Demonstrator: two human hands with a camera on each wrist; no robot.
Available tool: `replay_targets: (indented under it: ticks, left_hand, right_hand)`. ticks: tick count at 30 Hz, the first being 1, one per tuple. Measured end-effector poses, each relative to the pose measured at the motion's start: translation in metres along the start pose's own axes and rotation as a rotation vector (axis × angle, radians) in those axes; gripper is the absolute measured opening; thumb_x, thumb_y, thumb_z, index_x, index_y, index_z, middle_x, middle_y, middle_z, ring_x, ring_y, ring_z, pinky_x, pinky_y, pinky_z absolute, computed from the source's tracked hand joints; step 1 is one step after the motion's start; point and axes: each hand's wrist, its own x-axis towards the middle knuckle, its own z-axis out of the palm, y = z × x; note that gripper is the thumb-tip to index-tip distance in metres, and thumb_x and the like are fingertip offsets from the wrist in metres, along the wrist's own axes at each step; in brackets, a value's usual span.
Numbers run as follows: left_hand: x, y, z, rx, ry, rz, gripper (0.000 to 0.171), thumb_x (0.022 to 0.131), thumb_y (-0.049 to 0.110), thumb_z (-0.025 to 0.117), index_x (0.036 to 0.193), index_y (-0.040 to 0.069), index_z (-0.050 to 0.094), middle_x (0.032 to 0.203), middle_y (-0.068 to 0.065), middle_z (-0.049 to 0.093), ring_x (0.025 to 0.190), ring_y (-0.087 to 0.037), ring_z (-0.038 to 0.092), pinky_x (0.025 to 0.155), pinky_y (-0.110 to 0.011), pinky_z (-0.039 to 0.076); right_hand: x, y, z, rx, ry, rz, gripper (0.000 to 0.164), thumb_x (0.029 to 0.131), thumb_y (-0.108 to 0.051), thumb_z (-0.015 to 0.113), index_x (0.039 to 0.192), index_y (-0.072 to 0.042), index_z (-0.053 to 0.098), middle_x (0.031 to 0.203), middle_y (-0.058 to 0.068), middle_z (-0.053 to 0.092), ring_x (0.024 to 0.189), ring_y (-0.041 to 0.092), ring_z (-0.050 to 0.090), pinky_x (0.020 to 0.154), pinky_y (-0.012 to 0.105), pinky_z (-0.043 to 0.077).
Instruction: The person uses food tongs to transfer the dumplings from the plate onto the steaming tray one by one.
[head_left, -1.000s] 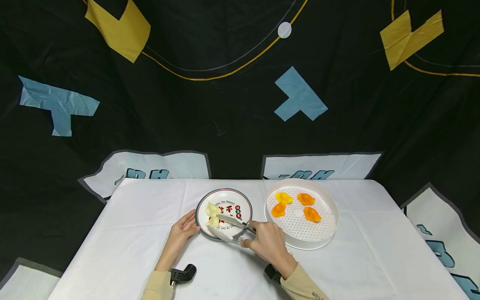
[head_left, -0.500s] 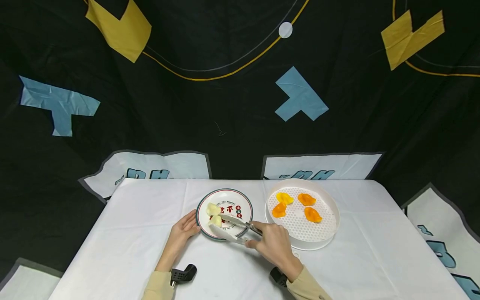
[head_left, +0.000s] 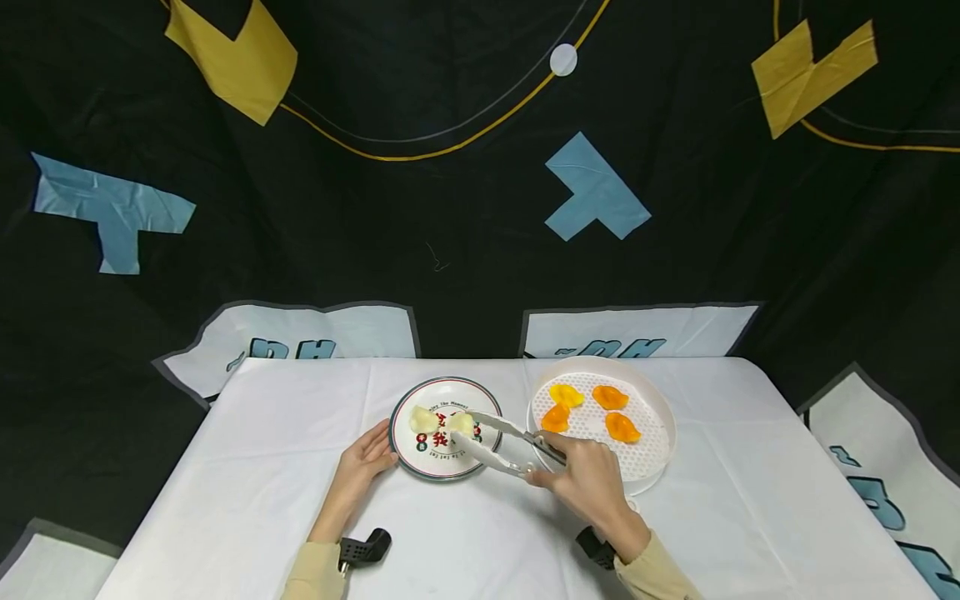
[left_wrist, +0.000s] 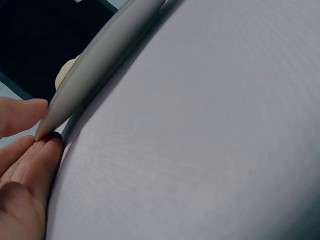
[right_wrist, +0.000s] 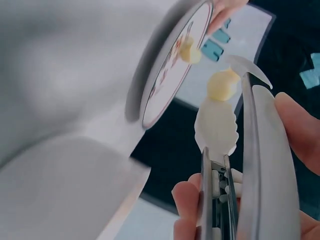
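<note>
A small pale-yellow piece (head_left: 461,424), rounded and dumpling-like, is sitting between the two ends of a pair of tongs (head_left: 495,461) over the right part of the plate (head_left: 416,400). A second pale piece (head_left: 423,420) is lying on the plate's left part; it is looking much the same in colour, with a lumpy outline. The person's right hand (head_left: 588,475) is curling its thumb and fingers round the tongs, while the left hand (head_left: 363,462) is pinching the plate's left rim, its thumb and fingers only a rim's thickness apart. The plate is showing red and black print and a dark green edge. Just to its right, a round white dish (head_left: 654,433) with a dimpled floor is holding three orange pieces (head_left: 622,427) and one yellow piece (head_left: 567,395), which only the head view is bringing in clearly. The right wrist view is revealing what the head view is hiding: the gripped piece is hanging clear of the plate, resting against a scalloped tong end. The left wrist view is adding the plate's smooth underside, with the thumb pressing above the rim and the fingers supporting it from below.
</note>
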Motion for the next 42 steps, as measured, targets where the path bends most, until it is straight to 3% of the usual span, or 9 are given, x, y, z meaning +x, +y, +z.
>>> replay_targets:
  ticks: [6,13,16,20,26,42]
  left_hand:
    - [-0.001,-0.001,-0.001,-0.007,-0.009,0.011,0.064,0.088,-0.010,0.056,0.145,-0.011,0.027,0.148,-0.028,0.029,0.135,-0.032,0.034,0.099,-0.019,0.043]
    - [-0.001,-0.001,-0.001,-0.004,-0.005,0.011,0.064,0.088,-0.011,0.056,0.144,-0.011,0.027,0.148,-0.028,0.029,0.135,-0.032,0.033,0.100,-0.019,0.042]
    - [-0.002,0.000,-0.001,0.007,-0.001,0.013,0.064,0.088,-0.010,0.056,0.144,-0.011,0.027,0.148,-0.028,0.029,0.135,-0.033,0.033,0.100,-0.019,0.042]
    - [-0.001,-0.001,-0.001,-0.001,-0.001,0.013,0.064,0.088,-0.010,0.056,0.144,-0.011,0.027,0.147,-0.029,0.030,0.135,-0.033,0.034,0.100,-0.019,0.042]
    - [-0.001,-0.001,0.000,-0.021,0.009,0.003,0.063,0.087,-0.011,0.056,0.144,-0.010,0.028,0.147,-0.028,0.031,0.134,-0.032,0.035,0.100,-0.020,0.043]
    - [0.000,0.000,0.002,-0.014,0.016,-0.003,0.063,0.087,-0.011,0.056,0.144,-0.011,0.028,0.147,-0.029,0.031,0.134,-0.033,0.035,0.100,-0.020,0.043]
  right_hand:
    - [-0.002,0.016,-0.017,-0.015,0.021,0.014,0.049,0.059,-0.031,0.086,0.102,-0.010,0.075,0.085,0.006,0.072,0.055,0.010,0.050,0.045,0.025,0.040]
    - [-0.005,0.031,-0.035,-0.041,0.030,0.048,0.053,0.061,-0.033,0.087,0.106,-0.008,0.074,0.076,0.015,0.069,0.048,0.008,0.033,0.041,0.026,0.034]
    - [-0.008,0.038,-0.042,-0.060,0.033,0.077,0.053,0.062,-0.034,0.086,0.106,-0.008,0.074,0.082,0.018,0.070,0.050,0.015,0.048,0.043,0.032,0.041]
    - [-0.011,0.049,-0.049,-0.083,0.054,0.096,0.051,0.063,-0.033,0.085,0.106,-0.007,0.074,0.098,0.018,0.070,0.071,0.034,0.066,0.051,0.043,0.051]
    - [-0.019,0.065,-0.062,-0.109,0.069,0.138,0.053,0.064,-0.033,0.085,0.107,-0.005,0.073,0.094,0.020,0.070,0.058,0.028,0.060,0.044,0.038,0.045]
    - [-0.034,0.099,-0.071,-0.183,0.001,0.250,0.052,0.067,-0.031,0.082,0.109,-0.003,0.071,0.093,0.023,0.069,0.058,0.025,0.056,0.042,0.037,0.042]
